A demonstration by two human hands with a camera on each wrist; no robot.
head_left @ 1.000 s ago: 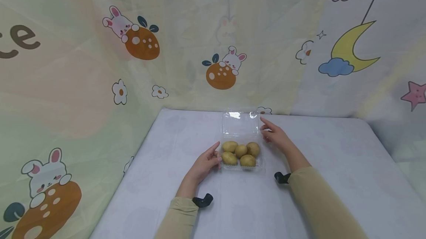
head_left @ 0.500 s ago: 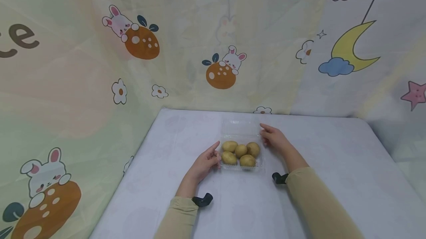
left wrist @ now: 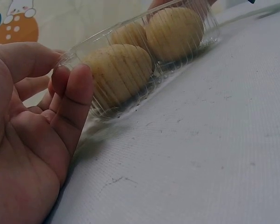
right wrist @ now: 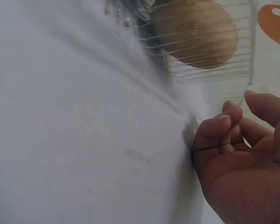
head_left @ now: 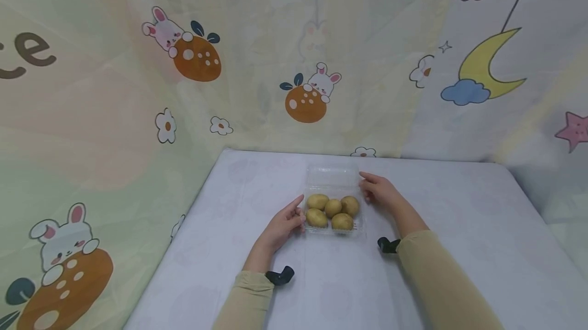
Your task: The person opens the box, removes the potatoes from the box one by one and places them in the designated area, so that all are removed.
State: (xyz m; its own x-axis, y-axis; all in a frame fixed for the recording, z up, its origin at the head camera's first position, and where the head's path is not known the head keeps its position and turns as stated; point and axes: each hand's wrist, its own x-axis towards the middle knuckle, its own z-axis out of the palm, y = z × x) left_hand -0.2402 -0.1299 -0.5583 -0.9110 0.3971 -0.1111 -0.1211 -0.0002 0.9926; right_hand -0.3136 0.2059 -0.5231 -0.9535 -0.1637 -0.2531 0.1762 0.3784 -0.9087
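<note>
A clear plastic clamshell container (head_left: 334,231) sits on the table with its lid (head_left: 333,171) tipped open toward the back. Inside it lie several potatoes (head_left: 342,221). My left hand (head_left: 281,225) pinches the container's left rim; in the left wrist view the thumb reaches over the rim and the fingers (left wrist: 78,88) press the ribbed side. At the right side, my right hand (head_left: 380,192) has its index finger pointing along the lid's edge. In the right wrist view, the right thumb and curled fingers (right wrist: 214,128) close on the container's thin plastic edge.
The table (head_left: 436,192) is spread with a white cloth and ends at a printed fabric backdrop (head_left: 257,64). Black wrist cameras (head_left: 281,276) are strapped to both wrists.
The lid has sunk from a more raised position to a lower one at the back. My right hand has moved slightly down and nearer with it. The left hand has stayed in place.
</note>
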